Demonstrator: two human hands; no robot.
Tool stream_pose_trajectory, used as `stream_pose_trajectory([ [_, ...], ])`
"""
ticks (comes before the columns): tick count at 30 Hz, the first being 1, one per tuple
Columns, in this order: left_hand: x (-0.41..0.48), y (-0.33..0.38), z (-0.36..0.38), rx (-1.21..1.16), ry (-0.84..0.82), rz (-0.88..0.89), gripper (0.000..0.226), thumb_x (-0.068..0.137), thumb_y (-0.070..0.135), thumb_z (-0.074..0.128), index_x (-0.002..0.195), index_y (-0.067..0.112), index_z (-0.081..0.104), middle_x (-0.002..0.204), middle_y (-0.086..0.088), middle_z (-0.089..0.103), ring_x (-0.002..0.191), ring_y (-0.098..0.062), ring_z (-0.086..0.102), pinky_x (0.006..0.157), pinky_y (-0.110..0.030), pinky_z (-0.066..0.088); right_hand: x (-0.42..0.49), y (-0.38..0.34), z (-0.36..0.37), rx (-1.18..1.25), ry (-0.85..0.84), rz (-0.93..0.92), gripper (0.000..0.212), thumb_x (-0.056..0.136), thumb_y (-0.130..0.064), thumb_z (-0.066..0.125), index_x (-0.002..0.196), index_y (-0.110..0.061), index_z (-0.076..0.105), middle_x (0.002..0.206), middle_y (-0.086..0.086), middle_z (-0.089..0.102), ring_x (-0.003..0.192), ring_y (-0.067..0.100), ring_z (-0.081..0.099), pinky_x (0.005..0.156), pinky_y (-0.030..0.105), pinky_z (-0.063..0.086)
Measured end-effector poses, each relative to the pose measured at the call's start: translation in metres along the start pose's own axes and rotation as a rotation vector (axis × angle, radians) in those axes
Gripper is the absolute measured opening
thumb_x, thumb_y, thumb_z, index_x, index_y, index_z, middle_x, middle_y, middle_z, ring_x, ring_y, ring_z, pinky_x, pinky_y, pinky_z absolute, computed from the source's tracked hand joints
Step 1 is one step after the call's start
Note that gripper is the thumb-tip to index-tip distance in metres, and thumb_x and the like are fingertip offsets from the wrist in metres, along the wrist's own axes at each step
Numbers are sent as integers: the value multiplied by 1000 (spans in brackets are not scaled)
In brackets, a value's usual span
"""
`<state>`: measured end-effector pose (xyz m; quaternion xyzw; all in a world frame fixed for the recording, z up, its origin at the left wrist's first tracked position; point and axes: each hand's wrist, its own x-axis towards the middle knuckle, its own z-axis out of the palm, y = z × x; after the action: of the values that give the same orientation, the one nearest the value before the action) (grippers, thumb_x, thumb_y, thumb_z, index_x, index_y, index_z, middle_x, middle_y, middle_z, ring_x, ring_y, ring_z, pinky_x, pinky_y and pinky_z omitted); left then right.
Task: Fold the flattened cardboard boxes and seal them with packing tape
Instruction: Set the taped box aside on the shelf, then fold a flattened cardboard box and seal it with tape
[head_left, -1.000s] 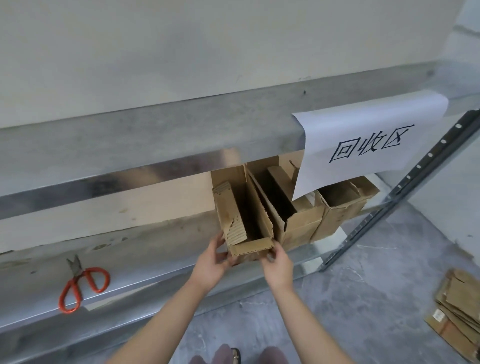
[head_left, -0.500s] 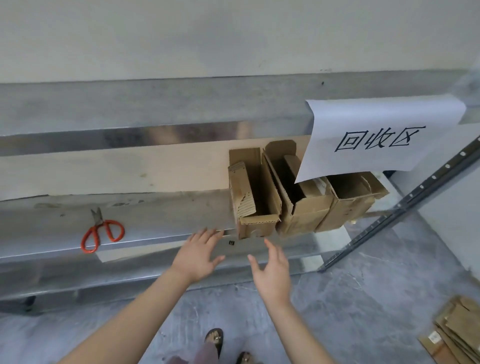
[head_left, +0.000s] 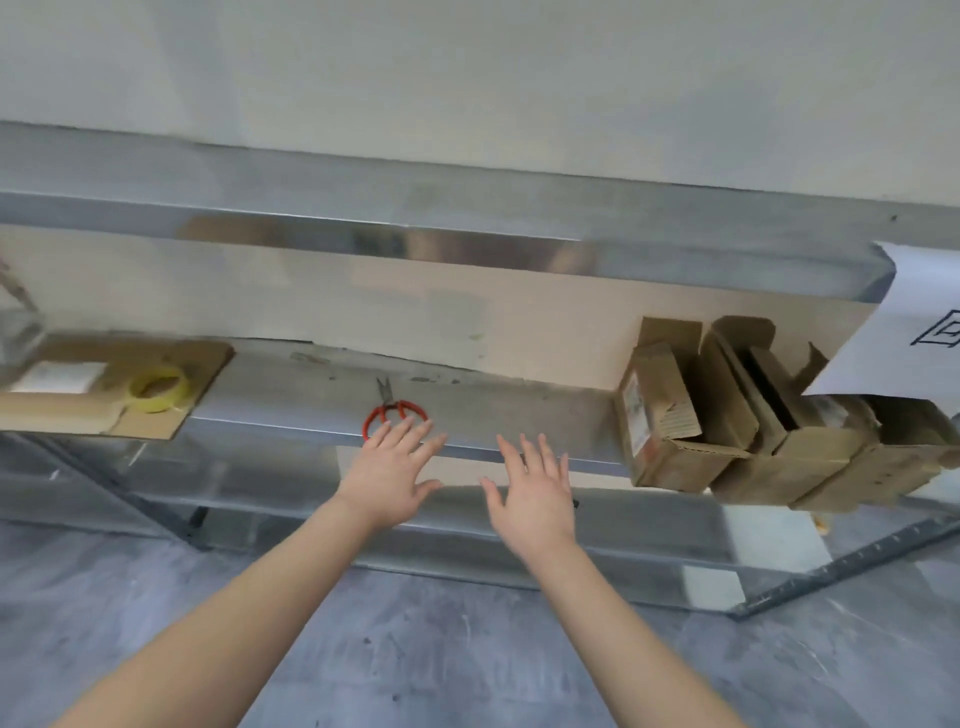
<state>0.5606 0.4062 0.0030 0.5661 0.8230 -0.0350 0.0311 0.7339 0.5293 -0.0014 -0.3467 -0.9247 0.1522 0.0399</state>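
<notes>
Two bare arms reach forward from the bottom of the view toward a metal shelf. The left hand and the right hand are side by side but apart, palms down, fingers straight and spread, holding nothing. Both hover at the shelf's front edge; whether they touch it cannot be told.

Just beyond the left hand's fingertips lie red-handled scissors, blades pointing away from the person.

To the right of the right hand, near it, three folded cardboard boxes stand in a row on the shelf, pressed against each other, tops open – their front ends jut past the shelf edge. Above the farthest one hangs a white paper sign, cut off by the frame.

Well to the left of the left hand, a roll of yellow tape rests on a sheet of flat cardboard – this area is blurred.

A grey floor lies below the arms
</notes>
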Motion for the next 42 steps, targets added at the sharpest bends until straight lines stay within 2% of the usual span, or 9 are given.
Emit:
stream_pose_trajectory([
  [5, -61, -119, -2, 12, 50, -79, 67, 90, 57, 34, 148, 24, 33, 154, -4, 33, 144, -26, 27, 117, -41, 17, 21, -125, 42, 36, -3, -83, 62, 97, -53, 31, 154, -30, 21, 162, 2, 20, 151, 22, 4, 122, 46, -2],
  [10, -121, -233, 8, -25, 62, -184, 65, 95, 52, 42, 152, 26, 23, 157, -2, 26, 146, -24, 19, 119, -38, 13, 45, -236, 80, 28, -84, -161, 61, 99, -50, 36, 154, -31, 18, 162, 2, 18, 151, 22, 3, 121, 45, -4],
  [14, -147, -312, 22, -47, 43, -293, 68, 93, 60, 27, 153, 28, 18, 159, -2, 23, 146, -23, 18, 118, -37, 11, 77, -307, 105, 34, -129, -241, 61, 99, -51, 36, 154, -31, 18, 162, 1, 18, 151, 21, 2, 120, 44, -6],
  [20, -143, -409, 48, -113, -29, -405, 67, 97, 59, 28, 154, 30, 9, 161, 2, 11, 148, -19, 8, 119, -36, 6, 144, -384, 154, 20, -194, -302, 64, 95, -54, 26, 154, -31, 19, 162, 2, 19, 151, 22, 4, 121, 44, -4],
  [24, -127, -454, 64, -170, -48, -398, 80, 83, 66, 8, 153, 29, 15, 160, 1, 19, 147, -21, 14, 119, -37, 9, 183, -409, 182, 54, -215, -263, 62, 95, -53, 32, 152, -30, 26, 159, 2, 27, 149, 23, 14, 121, 45, 4],
  [31, -78, -505, 75, -215, -100, -244, 75, 84, 64, 15, 148, 27, 31, 154, -2, 32, 144, -26, 23, 117, -41, 19, 229, -419, 217, 40, -252, -139, 54, 94, -41, 53, 145, -25, 42, 152, 6, 39, 144, 30, 28, 115, 44, 28],
  [35, -52, -525, 87, -156, -79, -77, 61, 86, 62, 32, 129, 24, 54, 141, -3, 50, 135, -29, 40, 113, -44, 26, 241, -421, 239, 109, -127, -43, 34, 76, -30, 66, 109, -22, 69, 118, 7, 65, 115, 37, 59, 87, 44, 54],
  [38, -41, -535, 95, -197, -76, -14, 45, 88, 48, 52, 124, 22, 57, 142, -2, 47, 142, -28, 28, 117, -43, 16, 244, -426, 248, 118, -30, 3, 24, 71, -31, 63, 93, -26, 70, 104, 2, 65, 95, 32, 64, 72, 36, 55],
  [42, -36, -542, 96, -254, -116, 29, 34, 89, 40, 59, 116, 20, 62, 136, 0, 49, 144, -28, 20, 114, -45, 23, 246, -433, 247, 84, 4, 29, 12, 69, -28, 68, 80, -28, 67, 93, 1, 63, 81, 31, 62, 63, 33, 51],
])
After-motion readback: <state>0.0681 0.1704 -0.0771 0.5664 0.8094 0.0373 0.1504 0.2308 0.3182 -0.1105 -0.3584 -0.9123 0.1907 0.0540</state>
